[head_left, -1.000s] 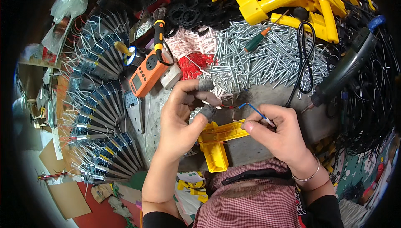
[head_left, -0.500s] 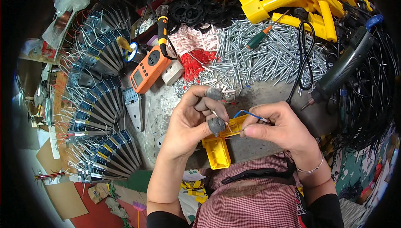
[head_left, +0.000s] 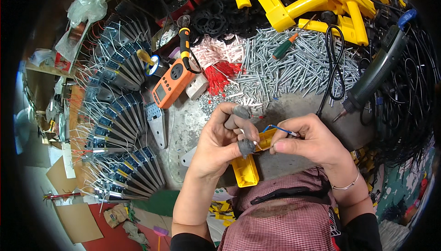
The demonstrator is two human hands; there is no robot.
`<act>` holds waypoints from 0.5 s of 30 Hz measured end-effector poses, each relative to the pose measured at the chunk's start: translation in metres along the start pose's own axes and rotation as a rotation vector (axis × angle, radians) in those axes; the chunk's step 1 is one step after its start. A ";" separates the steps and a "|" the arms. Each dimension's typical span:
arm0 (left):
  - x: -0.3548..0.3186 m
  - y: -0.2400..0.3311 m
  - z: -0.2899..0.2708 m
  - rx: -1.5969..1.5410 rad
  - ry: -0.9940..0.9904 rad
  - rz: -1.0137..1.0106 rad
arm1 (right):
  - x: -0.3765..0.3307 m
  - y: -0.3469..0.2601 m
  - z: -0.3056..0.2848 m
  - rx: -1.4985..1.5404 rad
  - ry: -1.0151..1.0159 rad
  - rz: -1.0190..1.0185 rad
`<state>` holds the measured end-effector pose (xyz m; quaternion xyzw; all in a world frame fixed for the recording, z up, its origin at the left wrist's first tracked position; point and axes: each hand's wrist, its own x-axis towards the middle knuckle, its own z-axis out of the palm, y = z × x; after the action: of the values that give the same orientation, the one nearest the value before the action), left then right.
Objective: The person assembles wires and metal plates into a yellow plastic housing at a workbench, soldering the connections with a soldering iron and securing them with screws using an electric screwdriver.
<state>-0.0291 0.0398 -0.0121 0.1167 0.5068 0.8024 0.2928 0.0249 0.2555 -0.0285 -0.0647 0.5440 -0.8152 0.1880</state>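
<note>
My left hand [head_left: 223, 138] is closed in a pinch, dark grey covers on the thumb and one fingertip. A thin wire with a pale end [head_left: 256, 144] shows at its fingertips. My right hand [head_left: 310, 138] is also closed, pinching close beside the left. A blue wire [head_left: 278, 128] arches over its fingers, a pale sleeve at its end. Below both hands sits a T-shaped yellow plastic housing half [head_left: 246, 173], its hollow side up. The hands hide part of it, and the exact grip between the fingertips is partly covered.
Beyond the hands lie a heap of screws [head_left: 298, 67], red wire pieces [head_left: 220, 76] and an orange meter [head_left: 172, 85]. A soldering iron [head_left: 185, 44] leans by it. Metal plates with wired boards [head_left: 126, 117] fan out left. An electric screwdriver [head_left: 376, 71], black cables and yellow housings [head_left: 308, 7] stand right and behind.
The whole view has shifted, so the bench things appear slightly farther right and lower. My hands remain pinched over the yellow housing, with the left fingertips a little closer to the right ones.
</note>
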 end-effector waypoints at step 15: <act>-0.014 -0.003 0.024 0.357 0.151 0.219 | -0.009 -0.011 0.019 -0.181 0.318 0.054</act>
<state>-0.0051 0.0504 -0.0022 0.1605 0.6456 0.7334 0.1399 0.0368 0.2459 -0.0097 0.0631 0.6396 -0.7575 0.1150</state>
